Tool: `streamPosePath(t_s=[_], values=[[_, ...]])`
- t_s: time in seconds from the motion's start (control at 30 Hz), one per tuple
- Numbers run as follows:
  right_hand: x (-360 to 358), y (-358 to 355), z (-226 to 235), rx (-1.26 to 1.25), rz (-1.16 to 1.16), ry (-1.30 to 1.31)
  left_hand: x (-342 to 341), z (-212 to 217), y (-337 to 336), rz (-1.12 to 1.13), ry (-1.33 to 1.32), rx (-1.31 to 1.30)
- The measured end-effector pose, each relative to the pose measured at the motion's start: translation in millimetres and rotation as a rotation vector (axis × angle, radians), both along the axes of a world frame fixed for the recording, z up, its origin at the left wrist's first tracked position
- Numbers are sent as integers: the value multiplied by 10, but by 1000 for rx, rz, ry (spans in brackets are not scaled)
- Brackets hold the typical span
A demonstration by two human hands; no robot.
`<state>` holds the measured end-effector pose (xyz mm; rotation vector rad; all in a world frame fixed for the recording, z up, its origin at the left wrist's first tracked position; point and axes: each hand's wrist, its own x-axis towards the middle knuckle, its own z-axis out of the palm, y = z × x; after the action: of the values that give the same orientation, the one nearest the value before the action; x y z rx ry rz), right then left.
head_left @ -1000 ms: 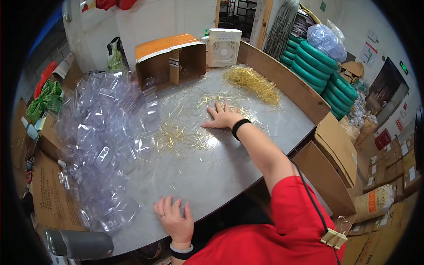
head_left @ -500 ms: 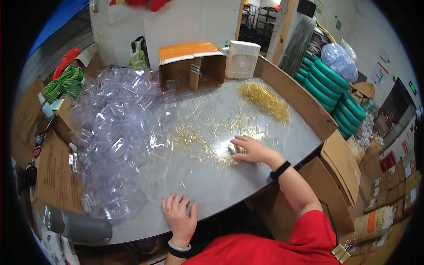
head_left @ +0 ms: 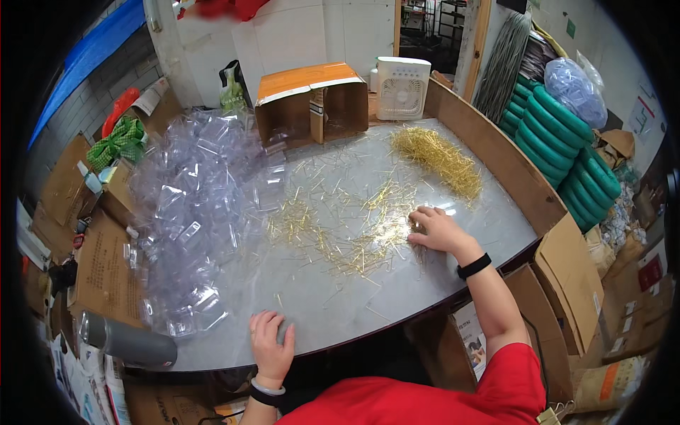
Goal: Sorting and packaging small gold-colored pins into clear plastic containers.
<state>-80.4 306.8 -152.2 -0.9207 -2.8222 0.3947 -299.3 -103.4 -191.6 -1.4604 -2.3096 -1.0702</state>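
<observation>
Thin gold-coloured wire pieces (head_left: 382,227) lie scattered across the middle of the grey tabletop (head_left: 319,319). My right hand (head_left: 440,231) rests at the right end of this scatter, its bent fingers and thumb apart and touching the wires. Whether any wire sits under the fingers is hidden. Near the table's front edge, my left hand (head_left: 272,347) lies flat with fingers stretched out and holds nothing. Behind my right hand is a dense heap of the same gold wires (head_left: 440,161). A big pile of clear plastic boxes (head_left: 191,212) covers the left side.
An open cardboard box (head_left: 312,95) and a white fan (head_left: 403,88) stand at the back. A brown board (head_left: 496,149) walls the right edge. At the front left corner lies a grey bottle (head_left: 131,343). Green coiled tubing (head_left: 556,131) is stacked beyond the board.
My right hand has slid to the right over the table, and the wires in the middle lie more spread out. My left hand stays at the front edge. The view has shifted slightly.
</observation>
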Motion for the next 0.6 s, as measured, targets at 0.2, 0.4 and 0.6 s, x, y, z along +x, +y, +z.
streamPosePath(t_s=[0.2, 0.4, 0.6], values=[[-102, 389, 238, -173, -63, -47, 29, -39, 103, 3, 93, 15], [-727, 791, 177, -34, 131, -73, 26, -11, 54, 30, 94, 28], [-1020, 726, 4, -64, -210, -313, 17, -2, 15, 3, 72, 28]])
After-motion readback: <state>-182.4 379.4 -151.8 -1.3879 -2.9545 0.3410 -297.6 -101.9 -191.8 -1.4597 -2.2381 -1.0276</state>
